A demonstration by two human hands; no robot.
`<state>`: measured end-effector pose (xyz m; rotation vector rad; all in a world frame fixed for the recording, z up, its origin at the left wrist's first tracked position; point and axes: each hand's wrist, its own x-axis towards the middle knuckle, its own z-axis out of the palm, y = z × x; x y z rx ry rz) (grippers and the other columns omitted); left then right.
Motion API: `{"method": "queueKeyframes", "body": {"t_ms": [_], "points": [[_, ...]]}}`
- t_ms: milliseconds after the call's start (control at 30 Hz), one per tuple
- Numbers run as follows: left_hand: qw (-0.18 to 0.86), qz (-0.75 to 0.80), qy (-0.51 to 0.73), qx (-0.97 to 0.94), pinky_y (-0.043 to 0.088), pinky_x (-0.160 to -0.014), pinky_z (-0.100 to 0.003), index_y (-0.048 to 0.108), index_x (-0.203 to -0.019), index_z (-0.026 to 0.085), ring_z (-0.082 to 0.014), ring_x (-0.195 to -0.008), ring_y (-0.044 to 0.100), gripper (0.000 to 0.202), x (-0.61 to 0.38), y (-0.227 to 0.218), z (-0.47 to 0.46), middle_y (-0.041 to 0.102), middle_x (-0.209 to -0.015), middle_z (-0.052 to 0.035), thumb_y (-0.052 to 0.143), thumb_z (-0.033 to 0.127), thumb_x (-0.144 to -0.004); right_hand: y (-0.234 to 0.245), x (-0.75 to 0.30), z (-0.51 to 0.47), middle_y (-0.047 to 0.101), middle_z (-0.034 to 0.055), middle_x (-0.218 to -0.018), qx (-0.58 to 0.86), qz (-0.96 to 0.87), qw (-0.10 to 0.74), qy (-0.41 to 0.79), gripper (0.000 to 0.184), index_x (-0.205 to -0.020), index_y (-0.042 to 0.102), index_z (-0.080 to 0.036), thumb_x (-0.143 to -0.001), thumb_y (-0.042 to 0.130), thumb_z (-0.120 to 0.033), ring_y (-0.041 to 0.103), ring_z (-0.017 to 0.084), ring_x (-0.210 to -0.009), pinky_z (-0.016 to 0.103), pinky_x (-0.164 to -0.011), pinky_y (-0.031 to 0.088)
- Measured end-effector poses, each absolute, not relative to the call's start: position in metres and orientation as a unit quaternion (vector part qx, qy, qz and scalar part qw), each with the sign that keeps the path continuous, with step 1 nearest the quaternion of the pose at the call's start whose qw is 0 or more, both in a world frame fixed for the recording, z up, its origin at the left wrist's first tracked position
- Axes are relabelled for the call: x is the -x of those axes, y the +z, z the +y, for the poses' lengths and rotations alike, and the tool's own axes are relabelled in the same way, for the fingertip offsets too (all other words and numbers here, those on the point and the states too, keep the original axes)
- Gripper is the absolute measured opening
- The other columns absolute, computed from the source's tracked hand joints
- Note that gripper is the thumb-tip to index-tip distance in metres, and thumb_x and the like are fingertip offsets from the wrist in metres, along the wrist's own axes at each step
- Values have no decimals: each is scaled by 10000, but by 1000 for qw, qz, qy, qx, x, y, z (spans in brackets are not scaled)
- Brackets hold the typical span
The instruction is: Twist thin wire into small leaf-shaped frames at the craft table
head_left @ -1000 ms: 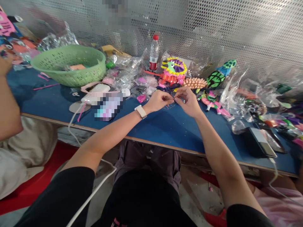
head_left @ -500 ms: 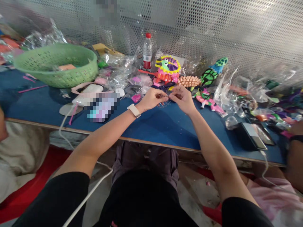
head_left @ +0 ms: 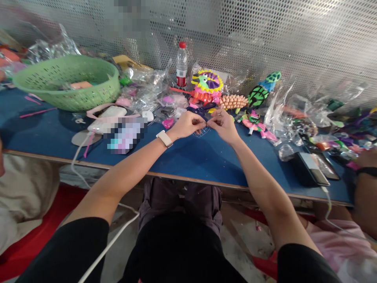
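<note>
Both hands meet over the blue table [head_left: 188, 157], fingertips almost touching. Between them is a small frame of thin wire mesh [head_left: 201, 131], its lower loops showing beneath the fingers. My left hand [head_left: 188, 125], with a pale watch [head_left: 165, 138] on the wrist, pinches the frame's left side. Thumb and forefinger of my right hand [head_left: 223, 125] close on its right side. Just behind the hands lie a dark blue tool-like item [head_left: 202, 107], partly covered, and a spiky orange clay figure [head_left: 235, 101]. A pink packet [head_left: 167, 123] is left of my left hand.
A green basket [head_left: 70, 96] stands at left, near a power bank [head_left: 110, 118] with a white cable. Behind are a red-capped bottle [head_left: 182, 65], colourful clay figures [head_left: 207, 82] and plastic bags. A black box [head_left: 309, 169] lies at right. People sit on both sides.
The view has shifted very slightly. Both hands stay together on the wire frame, with only small finger movements; a bit more of its mesh shows below them.
</note>
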<state>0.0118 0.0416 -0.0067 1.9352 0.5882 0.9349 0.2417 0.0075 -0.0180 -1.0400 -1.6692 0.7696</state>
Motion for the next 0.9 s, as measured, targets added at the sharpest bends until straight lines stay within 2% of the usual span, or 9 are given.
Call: {"method": "queueKeyframes", "body": {"t_ms": [167,300,433,567,667,800,900], "points": [[414,245,395,-783,710,-680,-366,880,-968,167,-201,-644,797,259,-13,-6,41,870,-839,-91,892,415,-1038,-22,-238,8,715,-29,-852,419,-661,506,362,464,-1125,571,-315,-927,885,-594,783,216,-870,435,-891,665],[423,241,400,-776,705,-672,-349,868,-957,156,-195,-643,792,226,-14,-5,42,859,-823,-85,888,369,-1031,-19,-238,7,745,-3,-890,417,-663,507,360,407,-1155,641,-298,-937,867,-556,793,228,-911,439,-917,673],[462,245,391,-757,696,-665,-321,846,-928,158,-184,-636,784,262,-14,0,40,831,-768,-66,913,396,-1013,-12,-241,1,818,47,-1006,394,-718,495,292,350,-1194,756,-270,-930,870,-471,811,252,-962,462,-943,690],[492,278,380,-733,698,-679,-316,834,-929,162,-190,-672,793,356,-11,6,35,818,-752,-63,975,488,-959,-4,-243,-5,867,74,-1086,396,-771,476,149,174,-1133,835,-261,-983,800,-341,825,269,-1009,491,-991,692],[509,286,380,-717,684,-661,-304,816,-916,166,-184,-683,783,381,-11,8,33,804,-748,-56,996,502,-936,0,-244,-8,883,76,-1118,394,-789,463,83,132,-1112,862,-274,-1007,782,-281,831,287,-1063,507,-1007,692],[525,290,392,-698,673,-672,-296,795,-907,169,-171,-692,774,309,-14,7,30,788,-750,-37,953,424,-981,2,-242,-8,882,85,-1189,386,-790,471,63,109,-1085,871,-282,-1013,790,-272,827,310,-1145,543,-1054,690],[520,292,409,-691,680,-713,-311,782,-919,169,-175,-707,781,298,-16,6,29,795,-771,-38,890,423,-1033,-2,-239,-6,873,80,-1140,409,-758,495,112,144,-1132,864,-274,-1004,817,-321,830,283,-1034,527,-1003,712]]}}
